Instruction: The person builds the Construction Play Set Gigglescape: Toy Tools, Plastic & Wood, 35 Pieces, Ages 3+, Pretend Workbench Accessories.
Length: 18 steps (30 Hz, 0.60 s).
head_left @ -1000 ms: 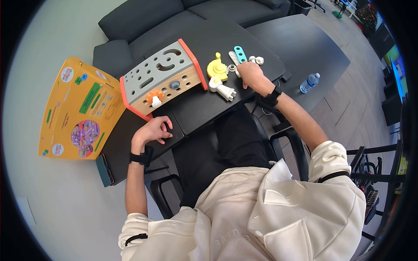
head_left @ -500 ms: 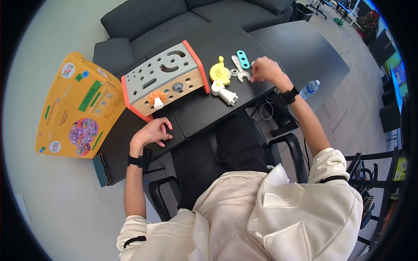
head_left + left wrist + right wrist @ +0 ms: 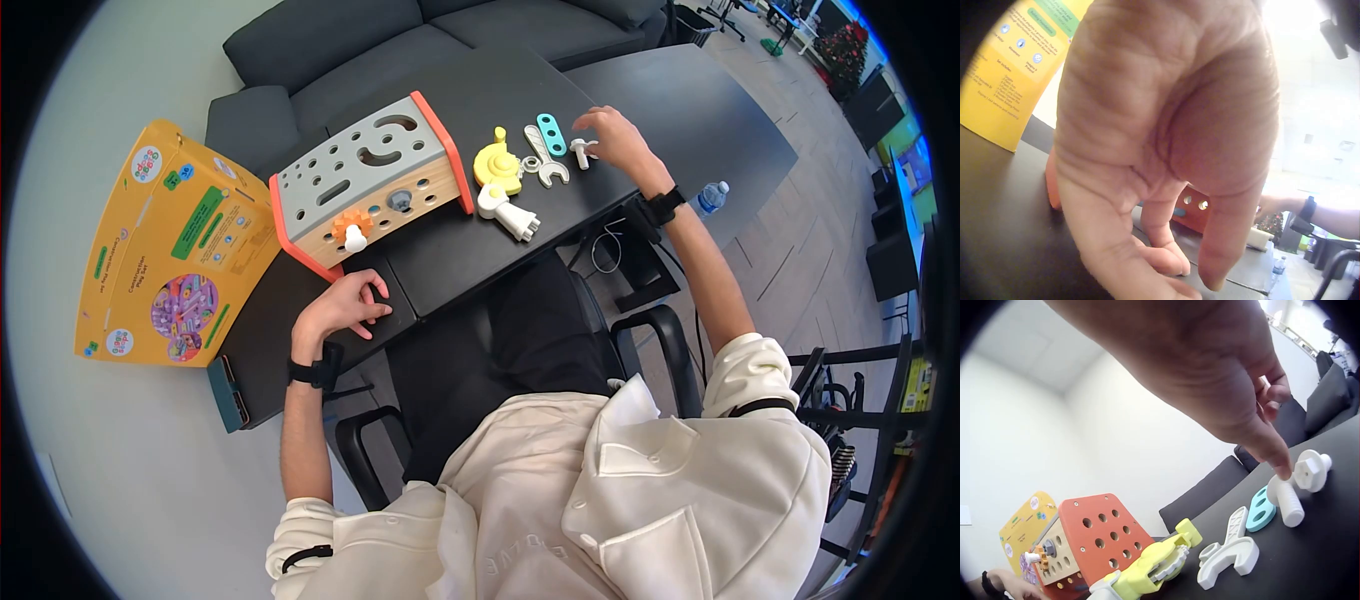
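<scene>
Apparently, handling bolts (image 3: 580,155).
Head: right grip (image 3: 618,140), parted, by the bolts on the surface (image 3: 430,270). Left wrist: left grip (image 3: 1160,125) loose, holding nothing. Right wrist: fingertip (image 3: 1282,469) perhaps touching one bolt; lifting it would need a pinch.

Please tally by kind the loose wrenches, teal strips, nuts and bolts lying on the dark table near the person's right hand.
Wrench: 1
Teal strip: 1
Nut: 1
White bolts: 2
Total: 5
</scene>
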Tool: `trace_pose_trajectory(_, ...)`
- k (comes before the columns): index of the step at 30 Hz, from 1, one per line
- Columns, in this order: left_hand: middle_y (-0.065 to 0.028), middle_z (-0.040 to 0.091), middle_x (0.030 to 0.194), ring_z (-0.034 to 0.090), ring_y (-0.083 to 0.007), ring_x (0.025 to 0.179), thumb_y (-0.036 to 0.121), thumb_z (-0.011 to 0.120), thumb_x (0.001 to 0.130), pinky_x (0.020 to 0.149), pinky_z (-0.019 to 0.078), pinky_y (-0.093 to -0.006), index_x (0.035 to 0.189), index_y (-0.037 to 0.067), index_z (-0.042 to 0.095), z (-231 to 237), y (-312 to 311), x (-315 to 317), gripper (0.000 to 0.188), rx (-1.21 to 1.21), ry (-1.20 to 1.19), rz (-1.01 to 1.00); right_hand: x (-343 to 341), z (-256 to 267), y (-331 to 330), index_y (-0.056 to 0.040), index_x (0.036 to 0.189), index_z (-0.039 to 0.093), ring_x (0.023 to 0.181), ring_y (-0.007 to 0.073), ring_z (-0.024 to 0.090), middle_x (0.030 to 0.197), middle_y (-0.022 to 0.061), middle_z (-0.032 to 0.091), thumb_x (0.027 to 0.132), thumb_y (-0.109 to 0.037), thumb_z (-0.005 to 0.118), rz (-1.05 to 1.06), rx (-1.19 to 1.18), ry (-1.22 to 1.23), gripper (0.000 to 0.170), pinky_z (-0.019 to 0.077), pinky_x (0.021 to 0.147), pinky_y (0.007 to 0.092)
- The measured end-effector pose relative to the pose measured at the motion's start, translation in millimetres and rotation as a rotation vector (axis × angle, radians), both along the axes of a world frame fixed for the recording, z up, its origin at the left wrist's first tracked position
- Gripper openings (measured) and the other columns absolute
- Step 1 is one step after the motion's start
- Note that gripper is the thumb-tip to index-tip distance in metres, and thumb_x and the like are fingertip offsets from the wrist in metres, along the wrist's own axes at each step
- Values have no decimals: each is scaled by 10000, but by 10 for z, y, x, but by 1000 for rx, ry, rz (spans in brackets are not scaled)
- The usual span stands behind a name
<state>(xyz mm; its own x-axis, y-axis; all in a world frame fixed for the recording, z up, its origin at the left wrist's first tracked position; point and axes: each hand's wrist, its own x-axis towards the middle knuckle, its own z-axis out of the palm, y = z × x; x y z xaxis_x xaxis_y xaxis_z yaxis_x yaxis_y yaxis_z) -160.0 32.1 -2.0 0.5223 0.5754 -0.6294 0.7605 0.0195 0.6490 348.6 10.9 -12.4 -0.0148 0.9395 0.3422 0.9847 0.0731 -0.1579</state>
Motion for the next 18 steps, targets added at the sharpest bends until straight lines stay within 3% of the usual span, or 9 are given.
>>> trace_pose_trajectory(6,4,549,751,630,-83,684,82,752,916,568,637,-286,1054,40,583,-25,2,-32,223,0,-18,7,23,163,-58,-87,1051,751,1038,303,696,1014,75,750,679,8,826,-164,-92,19,392,578,876,414)
trace_pose_trajectory(12,5,548,749,624,-81,683,95,753,917,557,632,-278,1051,48,578,14,-6,-12,225,15,6,-25,123,159,-58,-100,1023,770,996,293,723,1042,83,767,678,-41,858,-125,-314,69,361,590,837,406)
trace_pose_trajectory(18,8,538,752,614,-82,676,119,763,914,556,631,-279,1047,54,577,-22,-3,-13,238,26,16,-23,116,102,-76,-109,1043,772,971,303,729,1029,85,770,676,-79,869,-176,-345,123,382,591,825,420)
